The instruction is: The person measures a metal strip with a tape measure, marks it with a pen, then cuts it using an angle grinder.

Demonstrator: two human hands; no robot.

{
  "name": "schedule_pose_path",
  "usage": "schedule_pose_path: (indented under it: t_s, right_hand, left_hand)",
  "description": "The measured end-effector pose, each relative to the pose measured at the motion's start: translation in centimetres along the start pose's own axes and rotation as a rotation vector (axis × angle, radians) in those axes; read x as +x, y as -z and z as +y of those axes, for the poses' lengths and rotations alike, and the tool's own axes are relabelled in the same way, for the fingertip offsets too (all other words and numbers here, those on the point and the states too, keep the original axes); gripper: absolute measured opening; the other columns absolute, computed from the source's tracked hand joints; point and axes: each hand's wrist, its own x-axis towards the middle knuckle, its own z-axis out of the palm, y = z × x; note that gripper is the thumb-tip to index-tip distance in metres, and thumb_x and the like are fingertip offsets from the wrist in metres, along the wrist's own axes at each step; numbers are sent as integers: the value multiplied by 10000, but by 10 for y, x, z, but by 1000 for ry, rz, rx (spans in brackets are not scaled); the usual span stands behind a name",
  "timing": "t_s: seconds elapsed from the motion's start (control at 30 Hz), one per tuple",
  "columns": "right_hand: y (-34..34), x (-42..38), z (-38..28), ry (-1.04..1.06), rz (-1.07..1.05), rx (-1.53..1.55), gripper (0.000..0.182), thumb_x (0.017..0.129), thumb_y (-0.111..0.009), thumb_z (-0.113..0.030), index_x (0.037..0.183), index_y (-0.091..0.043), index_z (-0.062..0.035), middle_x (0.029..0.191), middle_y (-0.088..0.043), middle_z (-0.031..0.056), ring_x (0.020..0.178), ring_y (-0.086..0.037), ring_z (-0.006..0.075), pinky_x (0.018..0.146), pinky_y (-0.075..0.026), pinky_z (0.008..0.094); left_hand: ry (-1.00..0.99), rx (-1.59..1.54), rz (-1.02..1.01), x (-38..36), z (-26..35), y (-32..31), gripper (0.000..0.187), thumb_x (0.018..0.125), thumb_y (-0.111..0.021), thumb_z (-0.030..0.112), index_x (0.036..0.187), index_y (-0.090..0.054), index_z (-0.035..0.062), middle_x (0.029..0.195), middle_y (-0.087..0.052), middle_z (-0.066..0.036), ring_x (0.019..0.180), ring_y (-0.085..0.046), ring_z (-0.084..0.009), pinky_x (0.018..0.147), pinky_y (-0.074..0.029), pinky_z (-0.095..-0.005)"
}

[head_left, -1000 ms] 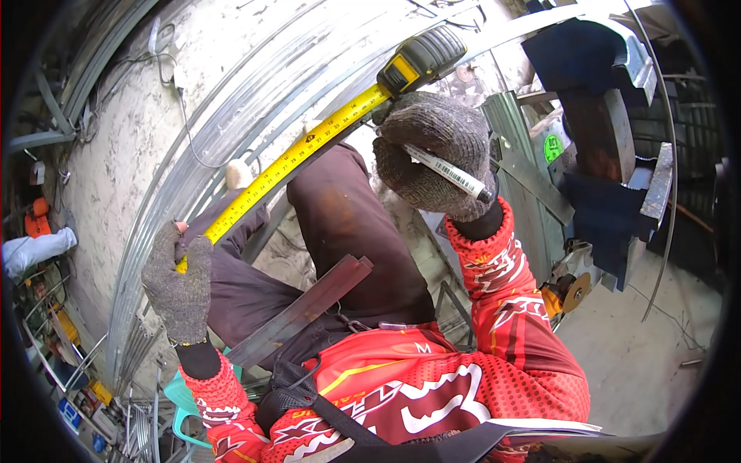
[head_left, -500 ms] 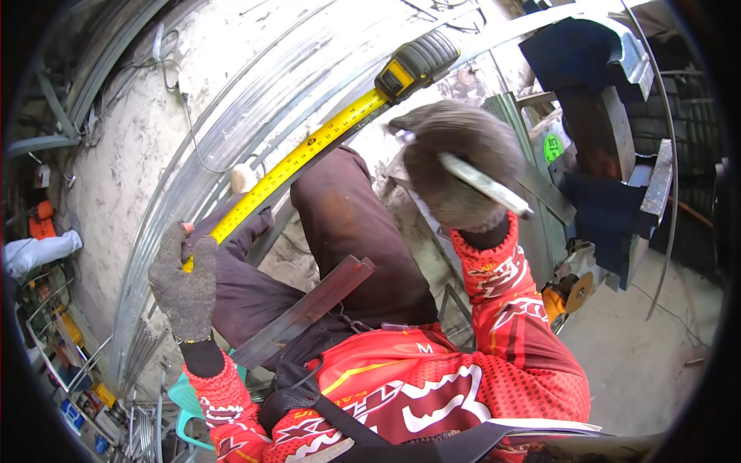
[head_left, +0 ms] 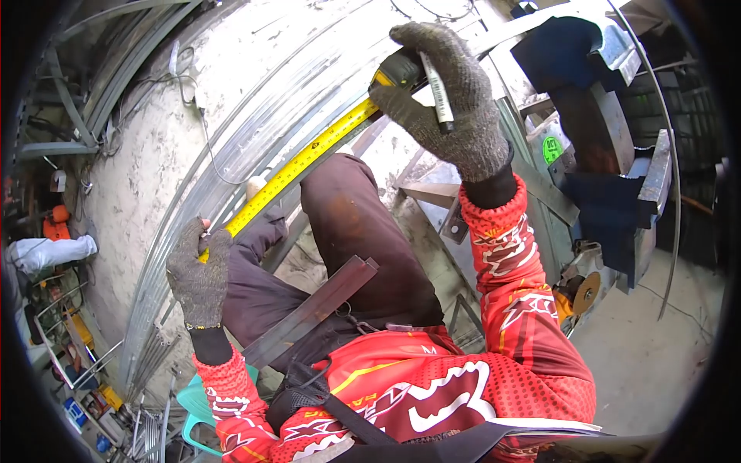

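A yellow tape measure blade (head_left: 301,163) runs diagonally along a metal bar, from lower left up to its black and yellow case (head_left: 400,71). My left hand (head_left: 198,278), in a grey glove, is closed on the blade's lower end. At the upper end, my right hand (head_left: 455,104), also gloved, reaches around the case with its thumb at the blade. A white marker (head_left: 437,89) with a dark cap lies across that palm. How firmly the right fingers grip the case is partly hidden.
A short rusty metal bar (head_left: 312,312) lies across my lap. Long metal strips (head_left: 174,231) curve over the pale floor at left. An angle grinder (head_left: 575,293) and dark metal pieces (head_left: 610,193) are at right. A green stool (head_left: 197,405) shows at lower left.
My right hand has moved up and left onto the tape case, and the marker in it has turned more upright. My left hand still holds the blade's lower end. The view has shifted slightly.
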Motion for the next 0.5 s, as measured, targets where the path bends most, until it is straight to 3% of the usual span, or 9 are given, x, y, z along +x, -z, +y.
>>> schedule_pose_path:
  t_s: [0.03, 0.1, 0.17, 0.27, 0.33, 0.5]
  right_hand:
    - [-1, 1, 2, 71, 15, 8, 530, 806, -868, -240, 1227, -611, -47, 1048, -644, 150, 954, -660, 335, 839, -543, 411]
    - [-1, -3, 3, 48, -2, 11, 535, 783, -879, -178, 1229, -617, -40, 1076, -642, 144, 964, -666, 304, 849, -546, 391]
    - [-2, -3, 0, 27, -20, 12, 548, 761, -890, -116, 1232, -624, -34, 1104, -641, 137, 974, -671, 274, 860, -549, 372]
    - [-2, -3, -1, 14, -37, 17, 538, 761, -889, -120, 1220, -624, -34, 1108, -635, 142, 973, -669, 280, 851, -550, 375]
    - [-5, -4, 2, 24, -8, 30, 516, 797, -870, -262, 1191, -620, -40, 1056, -633, 164, 940, -667, 348, 814, -550, 411]
    - [-6, -3, -1, 37, -1, -27, 562, 764, -880, -267, 1208, -610, -52, 1060, -622, 166, 938, -660, 367, 812, -555, 425]
  left_hand:
    - [3, -5, -7, 0, 0, -1, 303, 847, -806, 109, 1108, -695, 0, 871, -624, -9, 696, -486, -101, 639, -449, -283]
    - [6, -6, -14, 1, 0, -2, 299, 851, -803, 115, 1105, -695, 1, 877, -629, -14, 693, -487, -101, 638, -451, -284]
    - [44, 28, -56, 3, -1, -2, 327, 868, -799, 210, 1104, -710, 1, 795, -683, -96, 672, -621, -151, 647, -513, -332]
    - [81, 67, -82, 3, -2, -4, 308, 871, -797, 202, 1093, -710, 7, 761, -658, -81, 655, -594, -135, 630, -498, -322]
    - [82, 49, -85, 3, -2, -5, 303, 873, -796, 204, 1088, -710, 9, 757, -651, -78, 651, -583, -132, 626, -494, -320]
    - [79, -1, -77, 1, -6, -6, 298, 878, -794, 205, 1084, -706, 8, 746, -634, -71, 644, -557, -125, 619, -484, -315]
